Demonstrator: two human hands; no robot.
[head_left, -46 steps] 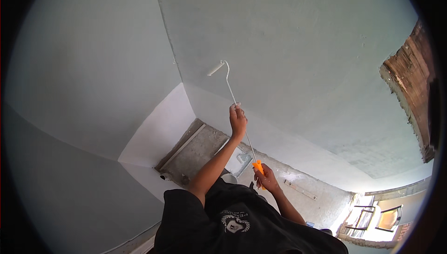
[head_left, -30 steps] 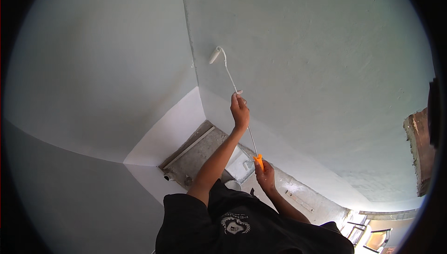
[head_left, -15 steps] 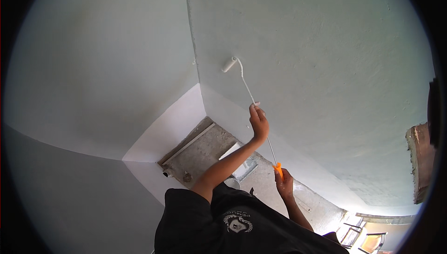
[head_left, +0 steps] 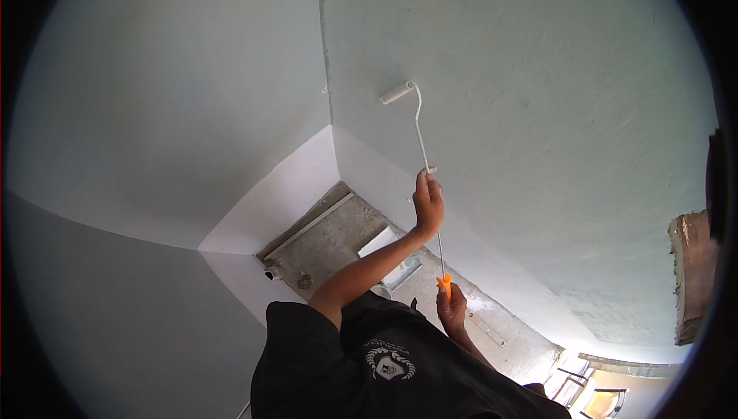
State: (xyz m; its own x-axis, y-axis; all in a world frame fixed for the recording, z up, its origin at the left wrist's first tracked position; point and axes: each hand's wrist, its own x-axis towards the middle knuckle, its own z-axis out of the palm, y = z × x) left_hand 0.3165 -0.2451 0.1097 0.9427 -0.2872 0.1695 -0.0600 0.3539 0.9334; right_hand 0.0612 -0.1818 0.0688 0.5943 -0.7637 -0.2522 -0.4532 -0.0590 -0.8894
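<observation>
Orange handle (head_left: 445, 284) in curled right fingers (head_left: 459, 297)

Dim, bright glare lower right

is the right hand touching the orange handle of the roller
Touching. The head view shows it: the right hand is closed around the lower part of the orange handle, whose top shows above the grip.
</observation>
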